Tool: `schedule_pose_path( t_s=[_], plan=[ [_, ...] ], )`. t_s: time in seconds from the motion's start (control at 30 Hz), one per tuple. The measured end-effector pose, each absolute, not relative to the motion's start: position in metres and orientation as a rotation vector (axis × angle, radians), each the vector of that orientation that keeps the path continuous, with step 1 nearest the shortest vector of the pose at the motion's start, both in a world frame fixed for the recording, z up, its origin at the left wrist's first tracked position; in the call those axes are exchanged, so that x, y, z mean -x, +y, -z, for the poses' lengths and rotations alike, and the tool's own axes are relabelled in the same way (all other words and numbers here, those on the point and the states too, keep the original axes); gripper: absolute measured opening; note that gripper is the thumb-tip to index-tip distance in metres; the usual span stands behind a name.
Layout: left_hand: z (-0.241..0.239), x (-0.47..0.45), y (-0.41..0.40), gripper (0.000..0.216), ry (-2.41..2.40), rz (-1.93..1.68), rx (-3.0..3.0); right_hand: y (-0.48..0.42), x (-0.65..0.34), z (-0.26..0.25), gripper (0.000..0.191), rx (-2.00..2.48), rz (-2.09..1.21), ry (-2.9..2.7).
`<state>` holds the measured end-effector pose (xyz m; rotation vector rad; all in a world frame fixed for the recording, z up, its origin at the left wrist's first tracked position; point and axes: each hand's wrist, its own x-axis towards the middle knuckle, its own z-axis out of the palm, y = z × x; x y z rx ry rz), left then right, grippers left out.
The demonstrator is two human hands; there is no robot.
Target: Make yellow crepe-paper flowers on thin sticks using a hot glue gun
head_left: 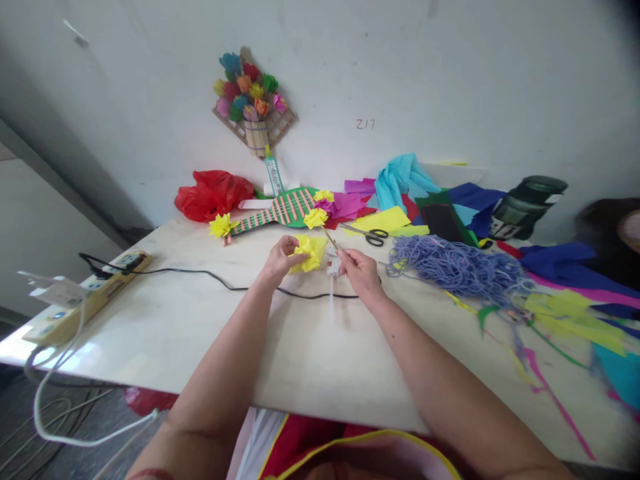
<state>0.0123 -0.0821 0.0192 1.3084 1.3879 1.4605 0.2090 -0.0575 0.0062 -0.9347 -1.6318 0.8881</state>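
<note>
Mind the black cord (pixel 245 289) on the near side. Go easy on the yellow flower (pixel 309 253), prob easy to crush, and keep the stick (pixel 329 237) steady. In the left hand (pixel 283 261), a narrow pinch on the flower, between both hands. In the right hand (pixel 359 272), a snug fingertip grip on the stick. Further back, a green guitar (pixel 296 208).

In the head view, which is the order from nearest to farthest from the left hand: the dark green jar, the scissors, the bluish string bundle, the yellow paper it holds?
1. Yellow paper: in the left hand.
2. Scissors: to the right, slightly farther back.
3. Bluish string bundle: farther right.
4. Dark green jar: farthest, right and behind the string.
</note>
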Motion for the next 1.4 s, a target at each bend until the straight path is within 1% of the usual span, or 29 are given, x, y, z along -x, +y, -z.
schedule_pose_path(
  t_s=[0.07,0.17,0.33,0.43,0.53,0.73,0.9,1.13,1.4],
  plan=[
    [-0.021,-0.014,-0.084,0.047,1.22,-1.463,-1.24,-0.054,-0.21,-0.01,0.031,0.927,-0.976,-1.603],
    [-0.022,-0.016,-0.085,0.049,1.08,-1.457,-1.22,-0.048,-0.207,-0.019,0.032,0.906,-1.078,-1.55],
    [-0.02,-0.015,-0.085,0.045,1.008,-1.466,-1.217,-0.034,-0.199,-0.047,0.034,0.851,-1.196,-1.641],
    [-0.019,-0.013,-0.085,0.04,1.001,-1.436,-1.22,-0.028,-0.198,-0.057,0.033,0.825,-1.167,-1.698],
    [-0.018,-0.012,-0.085,0.035,0.999,-1.412,-1.233,-0.024,-0.2,-0.055,0.031,0.877,-1.225,-1.683],
    [-0.015,-0.011,-0.084,0.033,0.998,-1.401,-1.229,-0.027,-0.206,-0.051,0.021,0.957,-1.524,-1.666],
    [-0.015,-0.012,-0.084,0.031,0.986,-1.389,-1.209,-0.028,-0.214,-0.054,0.026,0.953,-1.748,-1.641],
    [-0.018,-0.015,-0.085,0.032,0.944,-1.351,-1.209,-0.029,-0.217,-0.054,0.028,0.864,-1.822,-1.727],
    [-0.017,-0.012,-0.085,0.033,0.905,-1.322,-1.195,-0.035,-0.213,-0.056,0.037,0.841,-1.821,-1.742]
  ],
)
